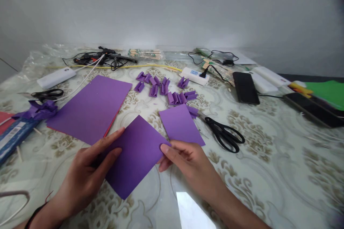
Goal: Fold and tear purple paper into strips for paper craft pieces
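Observation:
A square-looking sheet of purple paper [137,157] is held up between my two hands over the table. My left hand [88,171] grips its left corner, thumb on top and fingers partly hidden behind. Pinching the right corner is my right hand [185,161], with the thumb on the front face. Just beyond that hand lies another purple piece of paper [182,123]. Black-handled scissors [224,132] rest to its right, blades pointing toward several small folded purple paper pieces [176,97]. At the left lies a stack of larger purple sheets [94,109] with a red edge underneath.
A white power strip [194,76] with a plug and a yellow cable runs along the back. Phones [245,87] and green sheets [326,91] lie at the right. A second pair of scissors [47,94], crumpled purple paper [40,110] and a blue box [16,137] sit at the left.

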### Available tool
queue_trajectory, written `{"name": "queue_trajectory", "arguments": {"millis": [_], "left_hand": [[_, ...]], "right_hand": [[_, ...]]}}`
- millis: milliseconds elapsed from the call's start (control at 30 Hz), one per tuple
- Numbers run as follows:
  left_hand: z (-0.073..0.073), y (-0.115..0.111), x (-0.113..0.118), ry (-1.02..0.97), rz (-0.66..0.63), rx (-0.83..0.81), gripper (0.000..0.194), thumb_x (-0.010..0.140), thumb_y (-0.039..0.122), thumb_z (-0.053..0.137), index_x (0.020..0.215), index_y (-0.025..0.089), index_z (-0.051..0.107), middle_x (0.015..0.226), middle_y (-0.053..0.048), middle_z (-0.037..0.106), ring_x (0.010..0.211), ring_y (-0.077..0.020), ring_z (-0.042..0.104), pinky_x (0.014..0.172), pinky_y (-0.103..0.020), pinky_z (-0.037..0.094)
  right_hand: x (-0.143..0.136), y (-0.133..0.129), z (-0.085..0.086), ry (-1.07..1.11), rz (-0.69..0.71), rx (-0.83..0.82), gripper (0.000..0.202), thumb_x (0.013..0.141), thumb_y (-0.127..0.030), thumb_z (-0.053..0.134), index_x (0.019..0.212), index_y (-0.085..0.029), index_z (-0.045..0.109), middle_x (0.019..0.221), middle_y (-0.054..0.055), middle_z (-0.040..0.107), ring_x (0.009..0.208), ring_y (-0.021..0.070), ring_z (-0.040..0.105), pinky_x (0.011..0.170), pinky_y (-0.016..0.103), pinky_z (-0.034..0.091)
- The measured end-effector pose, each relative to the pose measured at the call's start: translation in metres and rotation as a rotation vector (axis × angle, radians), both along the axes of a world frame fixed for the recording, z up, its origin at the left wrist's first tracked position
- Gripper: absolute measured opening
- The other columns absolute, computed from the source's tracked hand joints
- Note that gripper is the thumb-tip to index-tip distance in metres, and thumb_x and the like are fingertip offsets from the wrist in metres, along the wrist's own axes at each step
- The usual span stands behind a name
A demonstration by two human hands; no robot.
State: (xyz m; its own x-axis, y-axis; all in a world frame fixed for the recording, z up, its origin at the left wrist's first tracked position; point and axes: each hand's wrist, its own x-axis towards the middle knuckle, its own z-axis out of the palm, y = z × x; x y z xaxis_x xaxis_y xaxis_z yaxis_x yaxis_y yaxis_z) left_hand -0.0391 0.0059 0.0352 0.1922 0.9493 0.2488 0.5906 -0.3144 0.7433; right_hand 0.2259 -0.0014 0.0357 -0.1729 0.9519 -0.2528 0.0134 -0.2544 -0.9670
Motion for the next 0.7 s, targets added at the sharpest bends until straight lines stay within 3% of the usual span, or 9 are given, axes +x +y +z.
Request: {"name": "queue_trajectory", "arguments": {"millis": [100, 200, 400, 600, 700], "left_hand": [[-0.0002, -0.0013, 0.0009, -0.023, 0.005, -0.010, 0.043, 0.102, 0.032, 0.067, 0.144, 0.040, 0.066, 0.138, 0.003, 0.073, 0.081, -0.0160, 0.082, 0.061, -0.018, 0.063], [-0.0002, -0.0025, 0.0011, -0.040, -0.001, 0.011, 0.043, 0.101, 0.031, 0.067, 0.143, 0.042, 0.066, 0.134, 0.005, 0.075, 0.078, -0.0154, 0.082, 0.059, -0.018, 0.062], [-0.0015, -0.0039, 0.0012, -0.074, -0.008, 0.037, 0.049, 0.101, 0.028, 0.070, 0.144, 0.049, 0.062, 0.138, 0.010, 0.072, 0.095, -0.0151, 0.083, 0.073, -0.015, 0.065], [-0.0015, -0.0030, 0.0032, -0.093, 0.004, 0.058, 0.048, 0.100, 0.025, 0.071, 0.143, 0.046, 0.064, 0.140, 0.009, 0.070, 0.114, -0.0176, 0.078, 0.094, -0.020, 0.064], [0.0004, -0.0025, 0.0042, -0.087, 0.022, 0.045, 0.044, 0.100, 0.030, 0.071, 0.143, 0.041, 0.066, 0.142, 0.006, 0.068, 0.108, -0.0195, 0.080, 0.087, -0.021, 0.067]], "right_hand": [[-0.0002, -0.0002, 0.0018, -0.012, -0.002, 0.029, 0.041, 0.097, -0.052, 0.068, 0.075, -0.019, 0.076, 0.067, 0.005, 0.080, 0.068, 0.0191, 0.075, 0.072, 0.031, 0.055], [-0.0005, -0.0002, 0.0033, -0.015, -0.010, 0.043, 0.041, 0.097, -0.051, 0.068, 0.074, -0.019, 0.077, 0.069, 0.005, 0.080, 0.069, 0.0193, 0.076, 0.073, 0.031, 0.056], [-0.0021, -0.0016, 0.0027, -0.022, -0.041, 0.048, 0.042, 0.098, -0.051, 0.065, 0.073, -0.020, 0.079, 0.076, 0.006, 0.083, 0.077, 0.0215, 0.077, 0.079, 0.032, 0.056], [-0.0018, -0.0036, -0.0019, -0.081, -0.064, 0.093, 0.043, 0.099, -0.051, 0.064, 0.074, -0.020, 0.080, 0.076, 0.004, 0.080, 0.076, 0.0205, 0.072, 0.070, 0.031, 0.051], [-0.0054, -0.0035, -0.0053, 0.000, -0.038, 0.009, 0.042, 0.094, -0.056, 0.071, 0.075, -0.019, 0.077, 0.077, 0.005, 0.080, 0.076, 0.0204, 0.074, 0.070, 0.030, 0.053]]}}
